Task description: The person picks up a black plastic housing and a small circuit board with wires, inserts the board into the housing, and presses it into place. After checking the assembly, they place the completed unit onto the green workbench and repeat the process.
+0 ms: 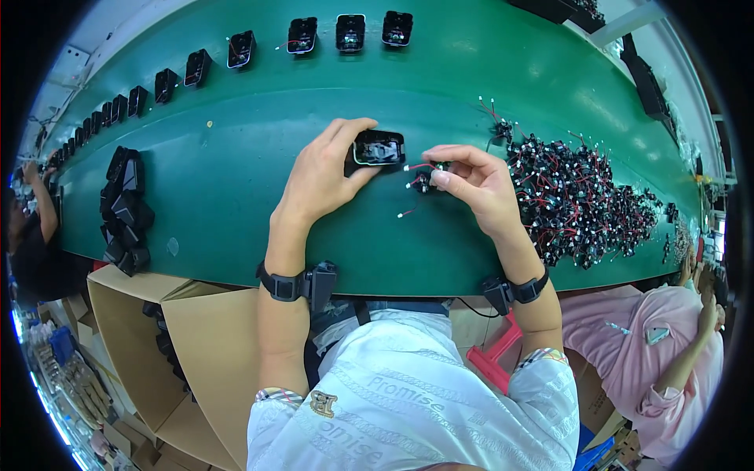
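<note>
In my left hand (323, 169) is a black plastic housing (380, 147), gripped by its left side between thumb and fingers, its hollow inside facing up. To the right of it, my right hand (471, 182) pinches a small black component (424, 182) with red and black wires that end in white plugs. The wire ends hang between the two hands, apart from the housing. My fingertips hide part of the component. A large heap of similar wired components (569, 196) lies just right of my right hand.
A curved row of black housings (350, 33) stands along the far side of the green table (259, 110). Several black housings (126, 204) are piled at the left. An open cardboard box (208, 353) stands below the front edge. People (652, 353) sit at either side.
</note>
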Demonstrator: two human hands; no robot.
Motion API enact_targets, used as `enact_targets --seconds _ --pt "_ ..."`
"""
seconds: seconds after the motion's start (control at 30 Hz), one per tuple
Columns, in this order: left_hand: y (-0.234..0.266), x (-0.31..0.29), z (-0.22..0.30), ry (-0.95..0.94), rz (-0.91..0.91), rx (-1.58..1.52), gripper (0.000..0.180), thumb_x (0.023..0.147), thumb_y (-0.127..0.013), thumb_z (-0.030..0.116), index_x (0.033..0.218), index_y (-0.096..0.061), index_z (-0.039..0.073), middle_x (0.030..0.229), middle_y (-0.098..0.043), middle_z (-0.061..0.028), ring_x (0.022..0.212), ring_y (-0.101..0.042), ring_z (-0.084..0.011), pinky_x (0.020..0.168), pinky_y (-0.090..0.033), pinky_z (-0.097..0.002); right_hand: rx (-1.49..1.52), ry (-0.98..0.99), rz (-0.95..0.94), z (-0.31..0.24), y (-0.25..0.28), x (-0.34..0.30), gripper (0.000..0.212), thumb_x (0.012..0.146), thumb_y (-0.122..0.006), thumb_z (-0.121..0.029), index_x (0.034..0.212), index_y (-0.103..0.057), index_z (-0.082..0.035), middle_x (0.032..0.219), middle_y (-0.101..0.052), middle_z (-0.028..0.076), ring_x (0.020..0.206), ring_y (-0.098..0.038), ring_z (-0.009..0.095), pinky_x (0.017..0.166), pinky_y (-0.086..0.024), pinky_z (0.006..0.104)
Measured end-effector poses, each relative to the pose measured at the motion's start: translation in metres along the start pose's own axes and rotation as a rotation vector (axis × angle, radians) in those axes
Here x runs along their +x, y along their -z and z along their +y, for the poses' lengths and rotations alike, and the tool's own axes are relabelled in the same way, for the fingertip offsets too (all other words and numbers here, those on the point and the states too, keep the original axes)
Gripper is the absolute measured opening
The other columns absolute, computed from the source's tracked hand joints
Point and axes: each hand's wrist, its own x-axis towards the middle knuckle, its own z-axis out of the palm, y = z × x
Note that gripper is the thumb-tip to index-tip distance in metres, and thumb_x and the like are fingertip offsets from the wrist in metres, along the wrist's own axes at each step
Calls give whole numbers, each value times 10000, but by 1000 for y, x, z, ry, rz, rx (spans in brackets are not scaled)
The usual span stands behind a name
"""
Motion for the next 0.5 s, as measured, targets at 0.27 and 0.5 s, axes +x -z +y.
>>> enact_targets --seconds 0.27,0.5 --pt "1 3 14 -87 17 -234 545 737 -871 132 1235 -660 70 1163 -701 -97 960 -687 -266 805 -558 -371 -59 72 11 -2 -1 -7 343 911 -704 46 1248 -640 59 1258 -663 187 1032 -658 150 938 -547 284" --pt "5 1 12 -91 -131 -496 525 729 -891 131 1209 -685 74 1176 -714 -50 1023 -678 -215 870 -534 -354 -351 379 61 -6 -2 -10 152 844 -730 105 980 -717 39 1160 -695 174 957 -691 187 868 -566 313"
